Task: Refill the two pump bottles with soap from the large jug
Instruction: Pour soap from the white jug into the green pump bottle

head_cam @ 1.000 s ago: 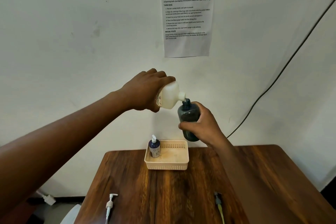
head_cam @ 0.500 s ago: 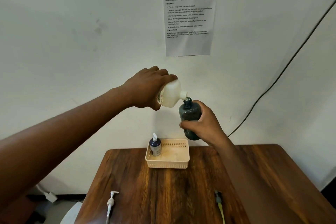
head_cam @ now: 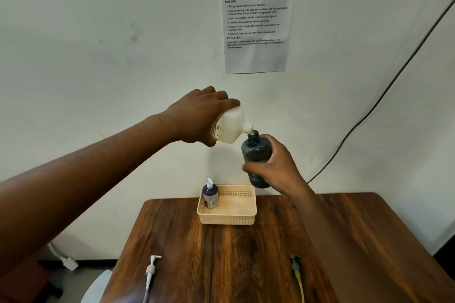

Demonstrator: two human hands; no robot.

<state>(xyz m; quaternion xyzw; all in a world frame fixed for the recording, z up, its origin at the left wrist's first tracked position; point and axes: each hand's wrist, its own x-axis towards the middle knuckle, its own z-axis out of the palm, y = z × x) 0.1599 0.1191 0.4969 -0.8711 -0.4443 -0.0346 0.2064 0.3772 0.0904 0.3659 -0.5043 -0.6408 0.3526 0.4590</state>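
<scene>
Tilting jug (head_cam: 231, 126) over bottle (head_cam: 256, 155), both hands raised.

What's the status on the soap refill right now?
Left hand tips white plastic jug, spout at mouth of dark translucent bottle gripped by right hand. Nothing in the way.

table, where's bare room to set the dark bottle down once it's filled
The wooden table is bare between the beige basket and the near edge, flanked by the loose white pump head and the yellow-tipped cable. The basket's right half is free too; its left corner holds the small purple pump bottle.
</scene>
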